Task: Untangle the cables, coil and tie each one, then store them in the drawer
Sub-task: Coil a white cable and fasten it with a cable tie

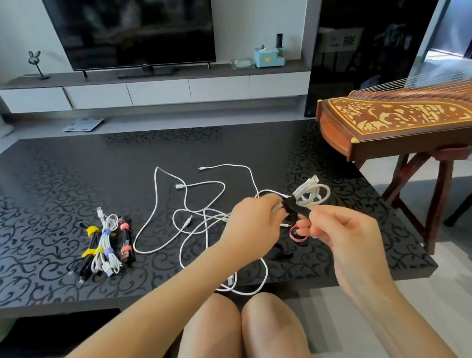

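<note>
The coiled white cable (313, 194) is held above the right part of the tabletop (32, 211), with a black strap (293, 208) wrapped around its neck. The left hand (250, 220) grips the coil where the strap crosses it, and the right hand (341, 227) pinches the strap's free end, pulling it toward the near side.

The main risk is a slack wrap. If the left hand eases before the strap fastens, the loops may spring apart and need recoiling. A strand from the loose white cables (200, 215) runs close to the coil. Whether it belongs to the coil is unclear, and it could get bound in. Those cables lie tangled just left of the hands, and one loop hangs over the near edge, so a tug may drag it off.

A pink strap (298, 236) lies under the right hand. Three tied bundles (105, 247) rest well apart at the left.
</note>
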{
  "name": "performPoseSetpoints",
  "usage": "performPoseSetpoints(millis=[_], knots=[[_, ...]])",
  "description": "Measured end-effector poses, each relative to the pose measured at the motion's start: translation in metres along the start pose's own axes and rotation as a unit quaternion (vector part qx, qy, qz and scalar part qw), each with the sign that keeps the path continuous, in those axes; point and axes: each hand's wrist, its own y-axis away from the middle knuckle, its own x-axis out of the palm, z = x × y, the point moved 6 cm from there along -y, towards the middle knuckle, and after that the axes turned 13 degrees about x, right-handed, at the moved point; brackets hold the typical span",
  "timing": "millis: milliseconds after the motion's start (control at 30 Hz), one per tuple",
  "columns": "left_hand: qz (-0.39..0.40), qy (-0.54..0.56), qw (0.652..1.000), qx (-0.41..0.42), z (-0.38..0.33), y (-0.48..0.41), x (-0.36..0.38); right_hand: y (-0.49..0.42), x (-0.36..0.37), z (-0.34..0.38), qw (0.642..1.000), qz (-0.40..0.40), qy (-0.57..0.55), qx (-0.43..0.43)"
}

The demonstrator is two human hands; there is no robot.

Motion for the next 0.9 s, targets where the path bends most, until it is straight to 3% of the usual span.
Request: performPoseSetpoints(millis=[67,433,667,767,900], knots=[[0.007,0.07,0.997,-0.015,0.001,0.0,-0.001,-0.002,0.002,0.0,1.0,0.018,-0.003,0.012],[0.071,0.127,0.989,-0.007,0.005,-0.009,0.005,-0.02,0.005,-0.002,0.996,0.027,0.051,0.064],[-0.018,0.06,0.998,0.01,0.002,-0.018,0.005,-0.018,0.006,0.0,0.994,0.015,0.108,0.023],[-0.084,0.06,0.995,-0.013,0.002,-0.019,0.006,-0.012,0.009,0.005,0.987,0.015,0.151,-0.05],[-0.083,0.105,0.989,-0.063,0.006,-0.021,0.014,-0.008,0.007,0.002,0.981,0.038,0.167,-0.089]])
